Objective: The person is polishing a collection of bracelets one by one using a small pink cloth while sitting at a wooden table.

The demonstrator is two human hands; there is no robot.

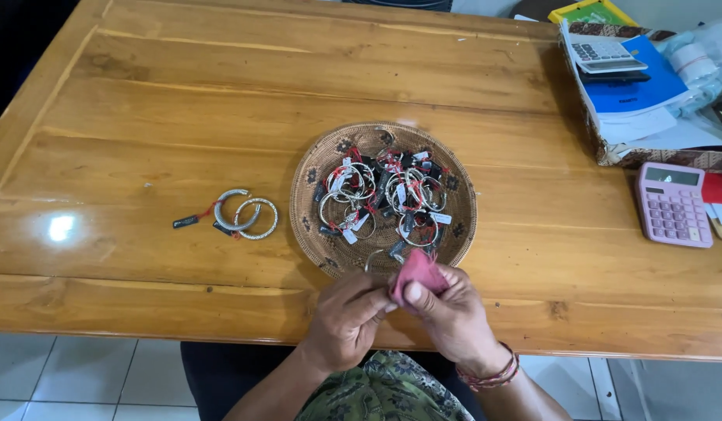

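Observation:
My left hand (347,318) and my right hand (448,308) meet at the near edge of the wooden table (182,117). Both pinch a small pink cloth (418,272), and a silver bangle (374,260) peeks out from between the fingers. Just beyond the hands lies a round woven tray (306,187) filled with several silver bangles (380,191) carrying white tags and red strings. Two more silver bangles (246,214) lie on the table left of the tray, with a small black tag attached.
A pink calculator (673,204) sits at the right edge. Behind it a patterned box (649,156) holds blue and white papers and a grey calculator (603,53). White floor tiles show below the table's near edge.

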